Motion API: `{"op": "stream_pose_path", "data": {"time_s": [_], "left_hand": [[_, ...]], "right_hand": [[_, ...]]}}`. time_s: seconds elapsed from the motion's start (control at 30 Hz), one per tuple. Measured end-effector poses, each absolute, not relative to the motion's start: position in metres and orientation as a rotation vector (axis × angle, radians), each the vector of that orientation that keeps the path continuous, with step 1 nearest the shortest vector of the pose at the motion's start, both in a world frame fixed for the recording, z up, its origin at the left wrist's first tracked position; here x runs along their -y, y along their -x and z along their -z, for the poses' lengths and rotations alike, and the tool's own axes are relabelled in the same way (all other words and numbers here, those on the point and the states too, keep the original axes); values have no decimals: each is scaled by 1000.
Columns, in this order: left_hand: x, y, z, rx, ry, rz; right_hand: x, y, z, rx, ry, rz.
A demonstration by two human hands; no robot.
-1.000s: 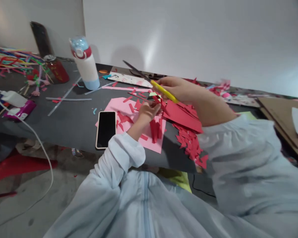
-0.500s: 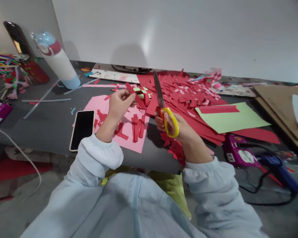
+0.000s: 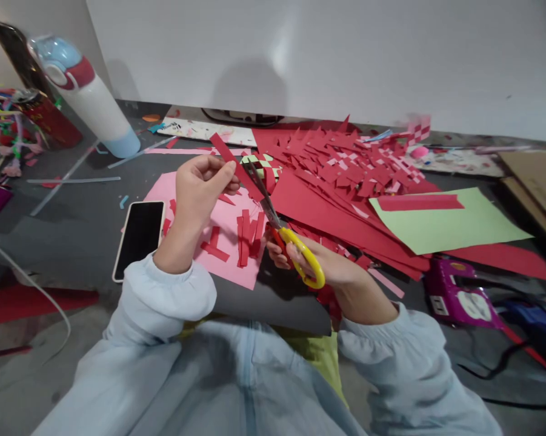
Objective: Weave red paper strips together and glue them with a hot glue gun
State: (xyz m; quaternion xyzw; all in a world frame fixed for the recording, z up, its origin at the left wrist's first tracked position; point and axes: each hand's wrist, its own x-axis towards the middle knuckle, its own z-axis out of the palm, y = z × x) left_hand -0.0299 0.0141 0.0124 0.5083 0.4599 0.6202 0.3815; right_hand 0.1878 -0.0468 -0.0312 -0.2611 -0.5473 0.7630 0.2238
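Scissors (image 3: 278, 225) gripped in our right hand (image 3: 328, 259), blades (image 3: 266, 203) by the red strip (image 3: 242, 175) our left hand (image 3: 200, 184) pinches above the table (image 3: 291, 309) (touching? can't tell). Looks like snipping; the next cut would need that strip steady.

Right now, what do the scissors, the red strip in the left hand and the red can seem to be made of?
Scissors: grey blades with a dull sheen, likely metal; smooth yellow and red handles, probably plastic. Red strip: matte, thin and flat, paper or thin card. Red can: probably metal, given the silvery rim, with a red finish.
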Motion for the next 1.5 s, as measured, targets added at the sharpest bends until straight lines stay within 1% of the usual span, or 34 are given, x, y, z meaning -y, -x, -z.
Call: {"op": "stream_pose_path", "data": {"time_s": [0.33,0.77,1.03,1.3,1.5], "left_hand": [[-6,27,-22,-1217,-1323,-1566],[0,26,-22,-1244,-1429,-1564],[-1,25,-23,-1273,-1403,-1542],[-1,23,-23,-1300,-1355,-1521],[-3,23,-23,-1284,-1323,-1528]], "right_hand": [[47,-185,33,1459,722,-2111],[47,-183,35,1371,667,-2156],[47,-181,34,1372,699,-2170],[50,-181,27,1451,747,-2101],[50,-181,27,1384,754,-2140]]}}
